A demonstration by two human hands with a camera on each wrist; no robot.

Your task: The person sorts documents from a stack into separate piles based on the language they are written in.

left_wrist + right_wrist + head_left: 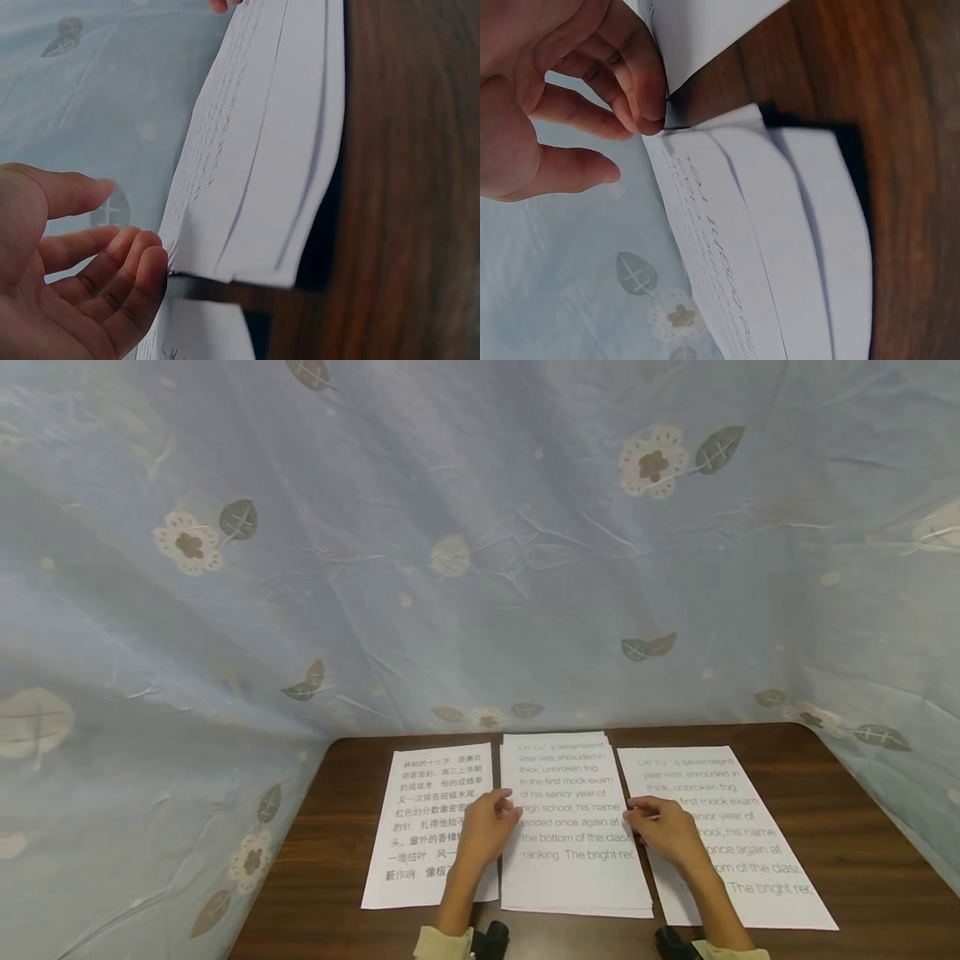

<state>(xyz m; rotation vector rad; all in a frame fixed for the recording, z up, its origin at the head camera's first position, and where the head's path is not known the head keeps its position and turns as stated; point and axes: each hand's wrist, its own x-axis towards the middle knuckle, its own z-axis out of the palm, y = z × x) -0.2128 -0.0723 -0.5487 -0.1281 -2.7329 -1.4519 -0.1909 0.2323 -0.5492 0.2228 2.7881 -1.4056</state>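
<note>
A stack of white paper sheets with large English print lies in the middle of the table, its layers slightly uneven along the near edge. My left hand is at the stack's left side, fingertips right at the edge and the thumb apart from the fingers. On the opposite side, my right hand has its fingertips against the stack's right edge, with its thumb held away. Neither hand grips a sheet; both have loosely bent fingers.
To the left lies a sheet with Chinese print, partly under my left forearm. Another English-printed sheet lies at the right, partly covered by my right arm. A brown wooden table carries them. Behind it hangs a blue floral cloth.
</note>
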